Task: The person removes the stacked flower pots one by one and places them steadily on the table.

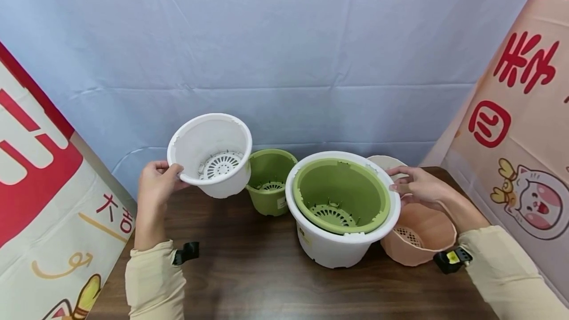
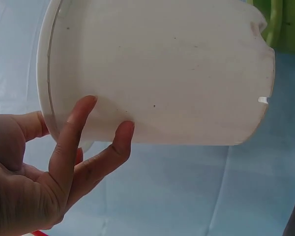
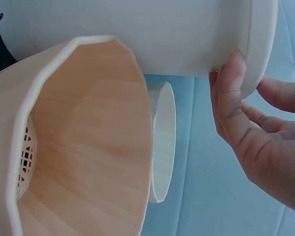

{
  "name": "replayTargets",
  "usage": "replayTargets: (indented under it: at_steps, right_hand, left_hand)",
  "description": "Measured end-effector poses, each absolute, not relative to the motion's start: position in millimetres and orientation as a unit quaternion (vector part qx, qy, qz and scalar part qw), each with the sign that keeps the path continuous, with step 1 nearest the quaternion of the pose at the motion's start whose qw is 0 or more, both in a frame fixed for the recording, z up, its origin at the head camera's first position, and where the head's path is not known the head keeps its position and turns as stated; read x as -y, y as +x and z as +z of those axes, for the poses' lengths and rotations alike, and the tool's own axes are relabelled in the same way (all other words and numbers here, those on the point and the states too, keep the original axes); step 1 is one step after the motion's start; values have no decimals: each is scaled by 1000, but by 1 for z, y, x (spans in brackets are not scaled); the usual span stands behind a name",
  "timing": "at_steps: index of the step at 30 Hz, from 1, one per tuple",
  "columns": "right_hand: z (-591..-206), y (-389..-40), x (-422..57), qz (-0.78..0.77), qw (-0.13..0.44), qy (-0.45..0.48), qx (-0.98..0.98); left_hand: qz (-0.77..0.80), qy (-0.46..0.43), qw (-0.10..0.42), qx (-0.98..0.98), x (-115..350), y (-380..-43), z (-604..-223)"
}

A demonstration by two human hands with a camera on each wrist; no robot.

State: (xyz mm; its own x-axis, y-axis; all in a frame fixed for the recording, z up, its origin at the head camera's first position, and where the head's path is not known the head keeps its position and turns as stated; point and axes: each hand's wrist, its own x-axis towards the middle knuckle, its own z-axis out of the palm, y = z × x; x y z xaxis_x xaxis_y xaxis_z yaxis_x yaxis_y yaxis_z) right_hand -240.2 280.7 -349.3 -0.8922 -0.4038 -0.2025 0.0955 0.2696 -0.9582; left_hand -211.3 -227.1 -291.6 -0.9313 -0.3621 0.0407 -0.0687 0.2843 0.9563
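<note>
My left hand (image 1: 159, 181) pinches the rim of a white flower pot (image 1: 186, 154), which hangs tilted above the table with its slotted bottom showing. In the left wrist view the thumb is at the rim and the fingers lie against the white wall. My right hand (image 1: 420, 186) pinches the rim of a larger white flower pot (image 1: 329, 253), thumb and fingers on either side of the edge in the right wrist view. Inside that pot sits a green flower pot (image 1: 342, 181). A smaller green flower pot (image 1: 268, 201) stands between the two white ones.
A peach-coloured pot (image 1: 431, 226) stands at the right under my right forearm. Behind it is another whitish pot (image 1: 384, 161), partly hidden. The brown wooden table (image 1: 249, 270) lies beneath, with a pale blue cloth (image 1: 275, 53) behind and printed sheets on both sides.
</note>
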Motion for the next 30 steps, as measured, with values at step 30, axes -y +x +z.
replayTargets:
  at_steps: [30]
  right_hand:
    - [-348, -240, -279, -597, 209, -95, -769]
  left_hand:
    - [-546, 193, 107, 808, 263, -216, -337]
